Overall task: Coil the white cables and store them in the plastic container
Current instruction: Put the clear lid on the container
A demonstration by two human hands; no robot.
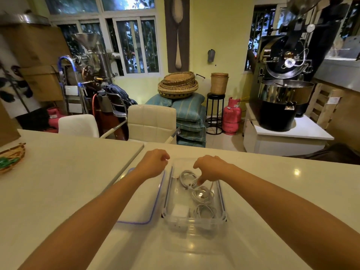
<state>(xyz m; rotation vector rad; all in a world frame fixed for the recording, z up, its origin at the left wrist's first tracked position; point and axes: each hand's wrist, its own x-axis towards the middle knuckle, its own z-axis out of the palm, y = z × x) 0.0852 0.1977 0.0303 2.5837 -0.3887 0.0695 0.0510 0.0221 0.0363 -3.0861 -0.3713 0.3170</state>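
A clear plastic container (222,199) with blue-trimmed clips stands on the white table in front of me. Inside lie coiled white cables (201,195) and a white charger block (179,210) at the near left corner. My right hand (211,167) reaches down into the far part of the container, fingers curled and pinched on a loop of white cable. My left hand (153,162) hovers over the container's lid (148,209), which lies flat just left of the container; its fingers are loosely closed with nothing in them.
A woven basket (11,158) with something green sits at the table's far left edge. Two cream chairs (152,121) stand behind the table. The white table (68,172) has a seam running diagonally toward the lid.
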